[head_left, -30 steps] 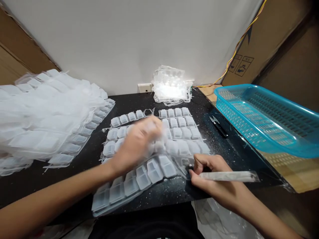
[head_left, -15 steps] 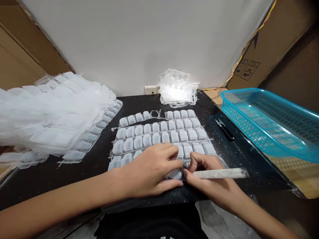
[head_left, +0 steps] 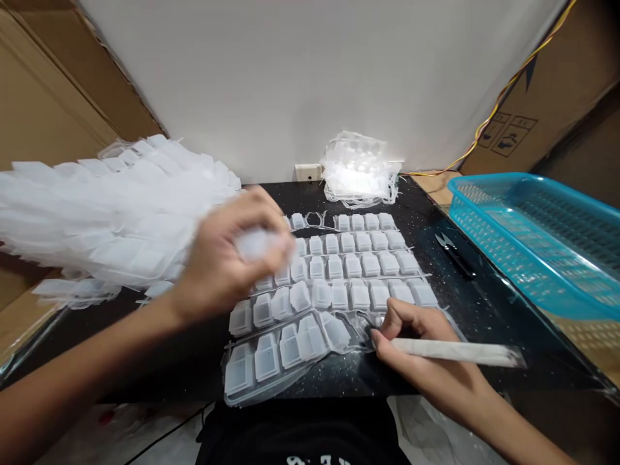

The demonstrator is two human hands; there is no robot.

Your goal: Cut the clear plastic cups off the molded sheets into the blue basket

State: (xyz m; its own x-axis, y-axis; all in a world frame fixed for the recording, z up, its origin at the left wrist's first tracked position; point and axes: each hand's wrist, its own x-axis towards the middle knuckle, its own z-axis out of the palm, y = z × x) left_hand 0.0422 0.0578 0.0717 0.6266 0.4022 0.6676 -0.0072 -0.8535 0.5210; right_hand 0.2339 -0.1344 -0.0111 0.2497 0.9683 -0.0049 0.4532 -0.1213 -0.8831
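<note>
My left hand (head_left: 217,258), smeared by motion, is raised over the left side of the rows, its fingers curled around a translucent white plastic piece (head_left: 256,244). Low at the right front, my right hand (head_left: 426,345) grips a slim tool with a white wrapped handle (head_left: 465,352); I cannot make out its tip. My right fingertips touch the front strip's bare frame. Rows of frosted plastic pieces (head_left: 290,345) joined in clear sheet frames lie on the black table. In the front row, one piece (head_left: 335,332) sits tilted beside the open frame.
At the left rises a large heap of frosted plastic sheets (head_left: 111,206). A stack of clear frames (head_left: 361,171) lies against the wall. Black-handled thread snips (head_left: 456,257) rest right of the rows, near a blue basket (head_left: 533,258). Cardboard boxes (head_left: 43,84) flank both sides.
My left hand has lifted off the front row and swung up and left with a plastic piece in it. The right hand stays by the front strip, still gripping the tool. The view has shifted slightly.
</note>
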